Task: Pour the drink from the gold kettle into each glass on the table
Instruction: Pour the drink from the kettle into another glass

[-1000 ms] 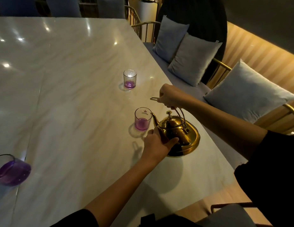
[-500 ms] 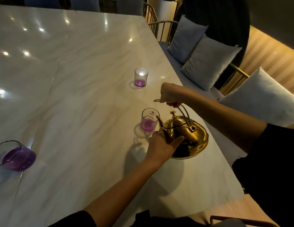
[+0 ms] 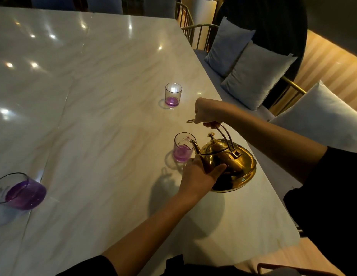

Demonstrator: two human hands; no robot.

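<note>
On the table, the kettle sat toward the right edge; the nearest glass stood at its 9 o'clock, under the spout; a second glass stood at that glass's 12 o'clock, well apart; a third glass lay far off at 8 o'clock; cushions lined the bench at 2 o'clock.

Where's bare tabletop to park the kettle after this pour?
Open marble lies between the far glass, the near glass and the left-edge glass; also nearer, below the left hand. Crowded around the gold kettle, right hand and table edge.
</note>
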